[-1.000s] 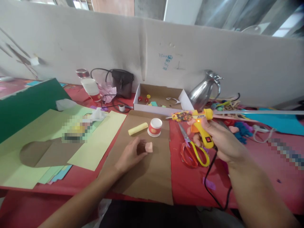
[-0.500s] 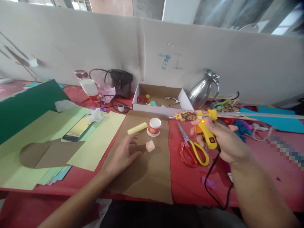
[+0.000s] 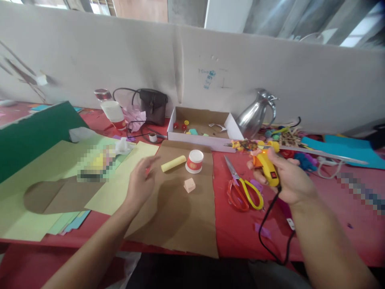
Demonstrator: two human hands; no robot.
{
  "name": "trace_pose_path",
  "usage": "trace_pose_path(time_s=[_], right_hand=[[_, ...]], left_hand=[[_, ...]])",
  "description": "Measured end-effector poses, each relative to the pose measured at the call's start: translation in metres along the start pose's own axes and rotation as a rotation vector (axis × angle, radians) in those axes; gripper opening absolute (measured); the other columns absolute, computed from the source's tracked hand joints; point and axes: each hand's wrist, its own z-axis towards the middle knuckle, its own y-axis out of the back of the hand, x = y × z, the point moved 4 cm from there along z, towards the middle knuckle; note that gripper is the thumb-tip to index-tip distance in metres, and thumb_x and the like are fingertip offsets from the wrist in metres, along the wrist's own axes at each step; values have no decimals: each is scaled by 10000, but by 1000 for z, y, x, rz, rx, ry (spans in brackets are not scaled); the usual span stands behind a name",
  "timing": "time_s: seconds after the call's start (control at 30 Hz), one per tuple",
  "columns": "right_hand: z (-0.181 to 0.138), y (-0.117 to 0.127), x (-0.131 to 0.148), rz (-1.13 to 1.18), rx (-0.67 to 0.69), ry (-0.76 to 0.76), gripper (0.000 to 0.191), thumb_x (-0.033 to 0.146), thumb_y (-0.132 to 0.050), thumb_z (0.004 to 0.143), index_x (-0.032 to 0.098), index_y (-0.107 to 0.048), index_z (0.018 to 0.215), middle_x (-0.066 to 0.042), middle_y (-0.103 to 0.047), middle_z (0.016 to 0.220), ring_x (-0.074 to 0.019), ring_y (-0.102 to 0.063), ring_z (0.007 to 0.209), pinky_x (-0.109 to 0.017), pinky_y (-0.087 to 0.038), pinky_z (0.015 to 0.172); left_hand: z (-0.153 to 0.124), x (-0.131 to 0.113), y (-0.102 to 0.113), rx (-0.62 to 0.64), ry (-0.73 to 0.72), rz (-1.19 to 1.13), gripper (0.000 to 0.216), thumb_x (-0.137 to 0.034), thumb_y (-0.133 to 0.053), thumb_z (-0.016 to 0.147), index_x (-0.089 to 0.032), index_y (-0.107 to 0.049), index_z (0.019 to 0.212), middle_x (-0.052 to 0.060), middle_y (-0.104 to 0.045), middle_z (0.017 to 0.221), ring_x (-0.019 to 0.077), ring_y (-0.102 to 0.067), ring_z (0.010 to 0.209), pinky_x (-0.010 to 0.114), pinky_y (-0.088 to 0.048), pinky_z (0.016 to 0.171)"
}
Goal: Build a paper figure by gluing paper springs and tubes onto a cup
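The pink block has been released by the left hand, now drawn leftward, fingers apparently parted; the glue gun is still gripped by the right hand.

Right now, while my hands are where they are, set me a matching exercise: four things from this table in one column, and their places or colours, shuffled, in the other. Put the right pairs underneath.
Column one
1. Glue gun
2. Scissors
3. Roll
4. Jug

Column two
A. Silver, to the right of the box
B. On the cardboard, left of the cup
C. In the grip of the right hand
D. One handle red, the other yellow

Right pairs: 1-C, 2-D, 3-B, 4-A
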Motion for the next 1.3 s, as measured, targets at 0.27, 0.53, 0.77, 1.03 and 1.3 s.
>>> trace_pose_path(time_s=[0.27, 0.53, 0.77, 1.03, 1.3], right_hand=[[1, -7, -10, -33, 19, -25, 300, 527, -631, 812, 241, -644, 900, -36, -678, 773, -104, -485, 437, -212, -361, 399], [-2, -13, -13, -40, 53, -28, 277, 531, -606, 834, 264, -653, 891, -30, -674, 812, -113, -475, 433, -250, -368, 407], [1, -24, -8, -38, 94, -29, 327, 551, -574, 868, 227, -609, 898, -9, -655, 789, -81, -493, 449, -213, -380, 434], [14, -44, -11, -334, 82, -26, 438, 620, -513, 882, 191, -548, 964, -9, -630, 770, -82, -506, 446, -226, -385, 433], [34, -69, -13, -692, 156, 41, 482, 639, -354, 939, 191, -523, 1001, 40, -554, 599, -101, -509, 428, -242, -414, 465]], left_hand=[[23, 3, -25, 157, 71, -59, 134, -327, -589, 791, -223, -673, 803, 6, -716, 752, 191, -650, 743, 302, -478, 723], [40, 14, -36, 68, 132, -172, 233, -315, -469, 860, -189, -662, 827, 36, -727, 807, 181, -655, 810, 294, -485, 771], [58, 3, -76, 289, 43, -234, 756, -252, -773, 633, -235, -501, 1338, 123, -538, 1409, 272, -532, 1256, 422, -441, 1011], [64, -19, -110, 483, 41, -248, 895, -270, -851, 537, -231, -500, 1359, 106, -571, 1380, 301, -535, 1252, 410, -413, 1039], [60, -20, -111, 454, -40, -231, 596, -291, -800, 618, -237, -626, 1185, 40, -696, 1167, 253, -617, 1100, 365, -446, 963]])
